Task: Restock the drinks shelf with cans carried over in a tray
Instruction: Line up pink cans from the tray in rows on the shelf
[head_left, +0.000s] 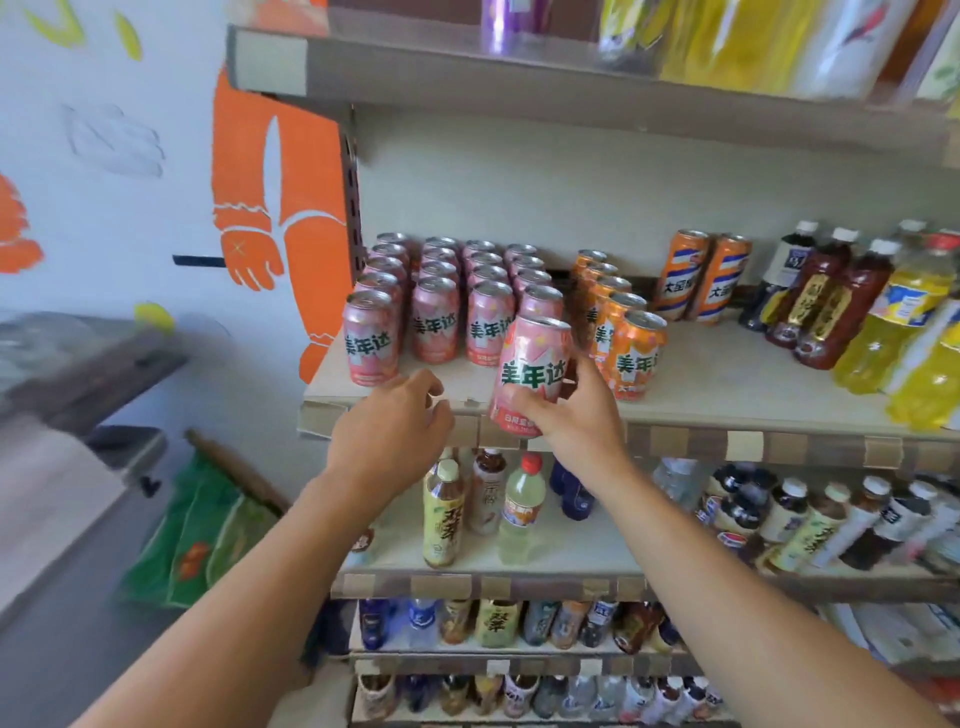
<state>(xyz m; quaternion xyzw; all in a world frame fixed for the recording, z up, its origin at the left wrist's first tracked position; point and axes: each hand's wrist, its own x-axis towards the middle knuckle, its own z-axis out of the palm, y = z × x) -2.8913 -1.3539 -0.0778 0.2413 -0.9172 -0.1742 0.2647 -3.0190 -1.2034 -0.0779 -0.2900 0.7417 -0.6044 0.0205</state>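
Currently the right hand (566, 410) grips a pink can (532, 371) round its lower half, upright with its long axis near vertical and tilted slightly, label facing the camera, at the front edge of the shelf (727, 374). Its slot lies just behind it, at the front of the fourth pink row (540, 301), beside the orange cans (631, 353). The left hand (395, 431), loosely curled and holding nothing, hovers at the shelf edge, farther from that slot.
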